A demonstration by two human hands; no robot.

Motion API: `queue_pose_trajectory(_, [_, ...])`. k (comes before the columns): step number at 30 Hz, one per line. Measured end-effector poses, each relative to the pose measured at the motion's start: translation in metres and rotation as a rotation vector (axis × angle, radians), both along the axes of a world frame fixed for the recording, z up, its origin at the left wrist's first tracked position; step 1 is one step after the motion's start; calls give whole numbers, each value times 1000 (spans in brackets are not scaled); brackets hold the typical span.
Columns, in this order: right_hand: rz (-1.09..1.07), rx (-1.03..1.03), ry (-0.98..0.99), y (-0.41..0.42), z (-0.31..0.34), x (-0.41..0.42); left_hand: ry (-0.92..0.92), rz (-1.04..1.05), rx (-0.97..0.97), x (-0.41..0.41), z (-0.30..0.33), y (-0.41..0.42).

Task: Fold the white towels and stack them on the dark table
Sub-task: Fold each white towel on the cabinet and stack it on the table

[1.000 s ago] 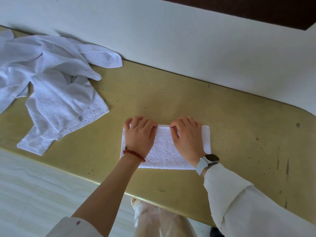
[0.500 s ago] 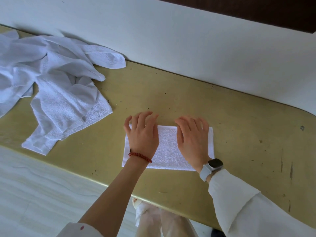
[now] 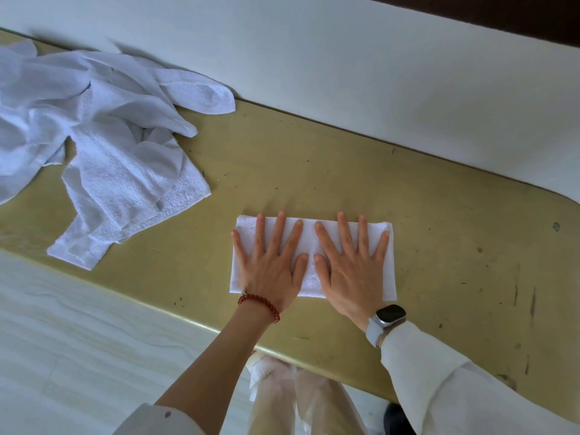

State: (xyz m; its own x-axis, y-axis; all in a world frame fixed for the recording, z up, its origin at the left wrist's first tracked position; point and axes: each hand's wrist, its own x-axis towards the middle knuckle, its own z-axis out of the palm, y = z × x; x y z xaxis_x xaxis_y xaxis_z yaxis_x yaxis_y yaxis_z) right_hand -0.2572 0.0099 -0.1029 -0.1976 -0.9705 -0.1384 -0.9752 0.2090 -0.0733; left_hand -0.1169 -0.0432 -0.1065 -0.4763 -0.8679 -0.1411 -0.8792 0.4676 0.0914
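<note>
A small white towel point(image 3: 309, 246), folded into a flat rectangle, lies on the olive-yellow table point(image 3: 439, 246) near its front edge. My left hand point(image 3: 270, 262) presses flat on the towel's left half, fingers straight and spread. My right hand point(image 3: 351, 262) presses flat on the right half in the same way. Both thumbs point toward the middle of the towel. A heap of unfolded white towels point(image 3: 94, 146) sprawls over the table's left end.
A white wall point(image 3: 345, 73) runs along the table's far edge. A dark surface point(image 3: 518, 14) shows at the top right corner. Pale floor point(image 3: 78, 340) lies in front of the table, and my legs stand below its front edge.
Both hands went from curled fingers at the towel's far edge to flat, spread palms pressing on it. The towel now lies flatter.
</note>
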Motion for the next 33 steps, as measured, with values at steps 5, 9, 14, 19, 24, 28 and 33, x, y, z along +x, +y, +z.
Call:
queue_pose_trajectory(5, [-3,-49,-89,1,9,-1,224,69,-116,14,14,1])
queue_pose_trajectory(9, [125,-184,-102,13,13,2,314,490,-164,35,29,12])
queue_pose_trajectory(14, [151,-206,-139,18,9,13,204,845,132,48,40,12])
queue_pose_trajectory(19, [137,-166,-144,21,2,16,164,892,274,48,44,-1])
queue_pose_trajectory(24, [139,-151,-143,23,-3,15,5,813,338,40,49,-11])
queue_pose_trajectory(28, [124,-167,-121,23,0,16,-59,770,328,31,51,-18])
queue_pose_trajectory(33, [140,-222,-43,22,12,20,55,587,90,36,50,-27])
